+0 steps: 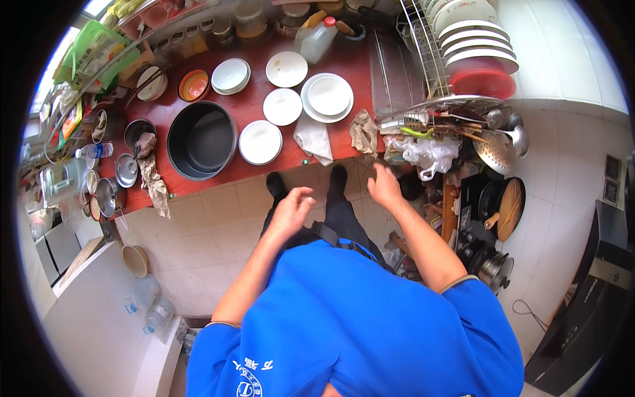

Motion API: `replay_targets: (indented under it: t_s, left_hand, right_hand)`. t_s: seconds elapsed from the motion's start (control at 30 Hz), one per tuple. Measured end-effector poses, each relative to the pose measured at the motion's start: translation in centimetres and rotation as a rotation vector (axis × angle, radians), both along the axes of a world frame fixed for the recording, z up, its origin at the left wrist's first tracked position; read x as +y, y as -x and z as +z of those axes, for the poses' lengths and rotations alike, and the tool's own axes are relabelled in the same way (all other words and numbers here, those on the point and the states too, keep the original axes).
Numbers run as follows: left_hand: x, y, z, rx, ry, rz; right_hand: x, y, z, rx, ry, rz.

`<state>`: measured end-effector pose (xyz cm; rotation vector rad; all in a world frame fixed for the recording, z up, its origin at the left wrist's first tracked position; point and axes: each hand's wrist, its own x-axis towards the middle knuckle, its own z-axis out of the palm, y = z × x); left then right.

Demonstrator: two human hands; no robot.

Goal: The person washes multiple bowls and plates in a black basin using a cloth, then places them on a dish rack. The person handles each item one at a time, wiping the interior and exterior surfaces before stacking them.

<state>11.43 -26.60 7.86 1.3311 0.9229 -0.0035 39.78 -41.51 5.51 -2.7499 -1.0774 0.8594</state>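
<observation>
My left hand (293, 211) hangs in front of the red table (208, 186), its fingers loosely bent and nothing in them. My right hand (384, 187), also empty with fingers a little apart, is just short of a crumpled brown cloth (363, 131) at the table's edge. Between the hands, farther in, a white cloth (313, 139) droops over that edge. Behind it are a small white bowl (329, 95) on a larger white plate (307, 110), a round white dish (282, 106) and another white dish (260, 142). A large black pot (202, 140) stands to their left.
Farther back are a white plate (286, 69), stacked white bowls (230, 75), an orange bowl (193, 85) and a plastic jug (317, 42). A wire dish rack (429, 54) holds plates at right, above a perforated skimmer (493, 151). Large plastic bottles (159, 312) stand at lower left.
</observation>
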Motion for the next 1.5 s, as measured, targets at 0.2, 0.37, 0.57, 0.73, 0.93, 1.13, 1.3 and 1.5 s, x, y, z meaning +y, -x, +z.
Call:
replay_targets:
  t_s: [0.2, 0.37, 0.57, 0.73, 0.93, 1.13, 1.3, 1.5]
  left_hand:
    - [3.2, 7.2, 0.2, 0.107, 0.093, 0.057]
    - [2.4, 10.5, -0.4, 0.203, 0.191, 0.122]
    - [2.1, 9.8, 0.4, 0.277, 0.188, 0.192]
    - [4.7, 5.6, -3.4, 0.259, 0.242, 0.361]
    - [9.2, 2.2, -7.8, 0.234, 0.387, 0.681]
    - [8.3, 5.1, -7.5, 0.283, 0.384, 0.54]
    - [7.8, 11.5, -3.4, 0.311, 0.31, 0.442]
    - [12.1, 20.6, -1.2, 0.156, 0.08, 0.591]
  right_hand:
    - [7.1, -2.0, -3.1, -0.165, -0.043, -0.032]
    - [10.5, -3.2, -6.6, -0.128, 0.08, -0.046]
    - [10.9, -2.4, -10.7, 0.066, 0.003, -0.091]
    - [11.0, -2.7, -8.7, 0.102, -0.179, -0.065]
    - [10.7, -2.9, -3.9, 0.072, -0.324, -0.052]
    - [10.3, 2.1, -3.3, 0.515, -0.193, -0.08]
    - [10.3, 7.4, -4.1, 0.652, -0.009, -0.085]
    - [12.5, 12.2, -4.2, 0.643, -0.047, -0.141]
